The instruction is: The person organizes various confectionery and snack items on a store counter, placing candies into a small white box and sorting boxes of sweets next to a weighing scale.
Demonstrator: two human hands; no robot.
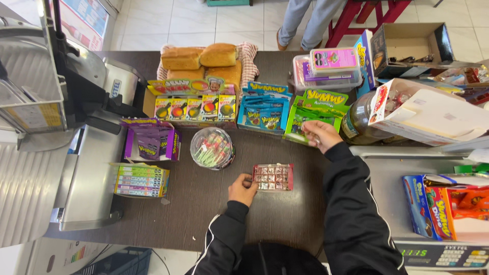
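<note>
Now: left hand [242, 189] curled against left end of small red box [273, 176] mid-desk [204, 214] | right hand [321, 135] pinching something small at green sachet display [315, 116], item unclear | risk: reaching sleeve may topple green display or nearby candy jar [212, 148].

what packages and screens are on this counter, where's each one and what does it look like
Left hand touches a small red box, counter centre.
Right hand reaches the green display box, behind it.
Blue display box, left of the green one.
Purple display box, left side.
Round clear tub, centre-left, red and green sweets.
Scale screen, bottom right, grey.
</note>
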